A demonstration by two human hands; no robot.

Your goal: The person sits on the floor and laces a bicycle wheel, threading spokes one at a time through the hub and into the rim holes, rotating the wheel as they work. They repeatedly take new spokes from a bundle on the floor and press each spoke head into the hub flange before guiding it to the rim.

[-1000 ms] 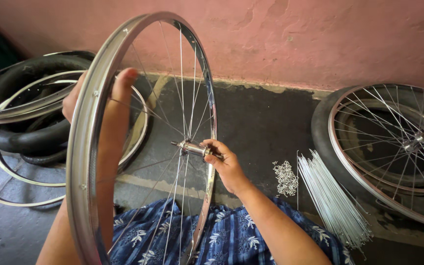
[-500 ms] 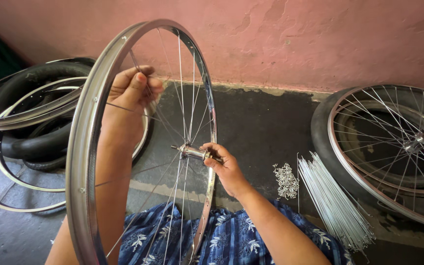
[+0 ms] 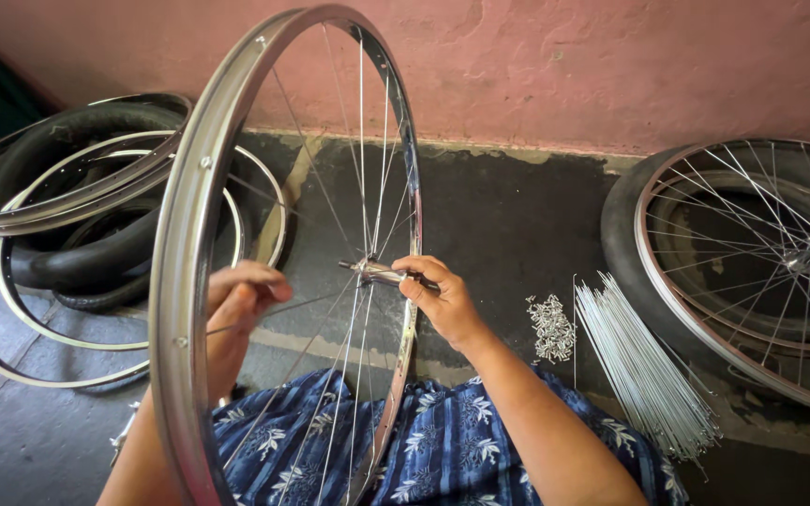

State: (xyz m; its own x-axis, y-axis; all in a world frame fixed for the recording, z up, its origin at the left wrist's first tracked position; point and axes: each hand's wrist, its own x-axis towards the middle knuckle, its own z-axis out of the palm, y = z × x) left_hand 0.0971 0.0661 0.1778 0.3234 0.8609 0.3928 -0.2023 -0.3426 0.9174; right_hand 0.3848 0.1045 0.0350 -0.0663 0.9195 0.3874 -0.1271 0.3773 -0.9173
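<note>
Upright over the lap, the bicycle rim [image 3: 189, 234] is steadied only at its hub [image 3: 382, 273], gripped by the right hand [image 3: 442, 300], while the left hand [image 3: 236, 300] pinches a loose spoke [image 3: 302, 305] — a slack grip could tip the rim and bend that spoke.

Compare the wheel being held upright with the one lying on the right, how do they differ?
The held wheel stands upright over the lap, a bare metal rim with no tyre; the wheel on the right lies on the floor with a black tyre around it. The held wheel has few spokes, with wide gaps; the right one looks fully spoked. Both have shiny metal rims and thin wire spokes.
</note>
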